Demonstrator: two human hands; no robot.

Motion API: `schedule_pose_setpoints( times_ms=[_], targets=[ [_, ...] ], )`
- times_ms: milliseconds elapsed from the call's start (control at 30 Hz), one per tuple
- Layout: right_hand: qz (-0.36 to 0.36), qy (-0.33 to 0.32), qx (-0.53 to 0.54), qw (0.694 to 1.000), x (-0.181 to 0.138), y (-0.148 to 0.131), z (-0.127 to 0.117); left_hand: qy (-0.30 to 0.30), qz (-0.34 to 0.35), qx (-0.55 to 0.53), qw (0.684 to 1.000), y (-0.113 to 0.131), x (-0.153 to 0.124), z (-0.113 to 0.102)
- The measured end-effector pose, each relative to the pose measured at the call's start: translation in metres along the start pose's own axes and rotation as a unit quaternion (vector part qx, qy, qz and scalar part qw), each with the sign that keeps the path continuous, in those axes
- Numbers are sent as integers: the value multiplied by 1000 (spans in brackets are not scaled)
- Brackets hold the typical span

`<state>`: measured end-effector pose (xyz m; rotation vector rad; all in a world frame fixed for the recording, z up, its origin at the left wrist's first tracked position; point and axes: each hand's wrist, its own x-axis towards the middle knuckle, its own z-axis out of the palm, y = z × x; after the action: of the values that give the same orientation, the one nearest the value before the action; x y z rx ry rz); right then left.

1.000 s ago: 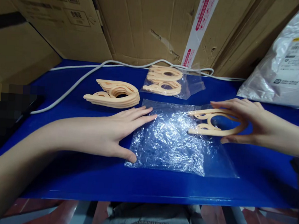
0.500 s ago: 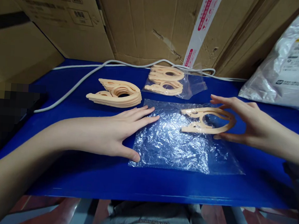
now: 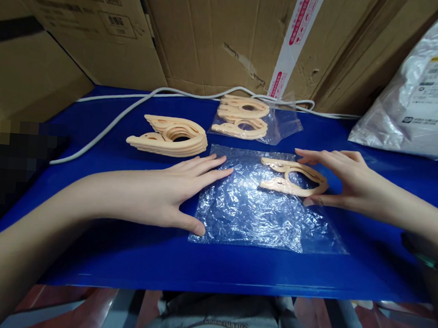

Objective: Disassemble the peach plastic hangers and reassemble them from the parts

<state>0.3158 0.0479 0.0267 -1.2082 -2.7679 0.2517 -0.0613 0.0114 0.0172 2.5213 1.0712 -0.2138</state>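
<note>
My left hand point(image 3: 164, 192) lies flat with fingers spread, its fingertips pressing the left side of a clear plastic bag point(image 3: 245, 216). My right hand point(image 3: 347, 180) holds a beige folding hanger point(image 3: 295, 189) by its rounded end, thumb on the near side and fingers on the far side. This hanger is folded and lies at the upper right part of the bag, its two arm ends pointing left. Behind my left hand sits a stack of several folded beige hangers point(image 3: 182, 150). Farther back, more folded hangers point(image 3: 240, 128) are inside another clear bag point(image 3: 281, 126).
The blue table point(image 3: 182, 266) ends at a front edge near my body. A white cable point(image 3: 109, 126) runs along the back and left. Cardboard boxes point(image 3: 213, 38) stand behind, and a white plastic parcel point(image 3: 413, 112) leans at the back right.
My right hand has moved a little left with the hanger, which now sits farther over and lower on the bag. The bag's right edge has shifted slightly left. My left hand has stayed put.
</note>
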Motion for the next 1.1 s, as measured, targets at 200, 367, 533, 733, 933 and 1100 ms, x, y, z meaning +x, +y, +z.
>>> schedule_pose_setpoints(
  times_ms=[200,367,533,733,933,1100],
  targets=[
    [3,8,-24,1000,-5,11,2,6,8,10,1000,-1,0,1],
    [8,18,-32,999,-12,21,-3,29,9,6,1000,1,-2,2],
    [7,20,10,1000,-2,-3,3,20,4,-4,1000,2,-2,2],
    [4,91,-38,995,9,-29,20,27,18,6,999,2,-3,1],
    [42,61,19,997,6,-33,14,31,18,-10,999,4,-2,0],
    [49,52,83,994,7,-34,13,-8,2,-33,999,10,-3,-4]
  ],
)
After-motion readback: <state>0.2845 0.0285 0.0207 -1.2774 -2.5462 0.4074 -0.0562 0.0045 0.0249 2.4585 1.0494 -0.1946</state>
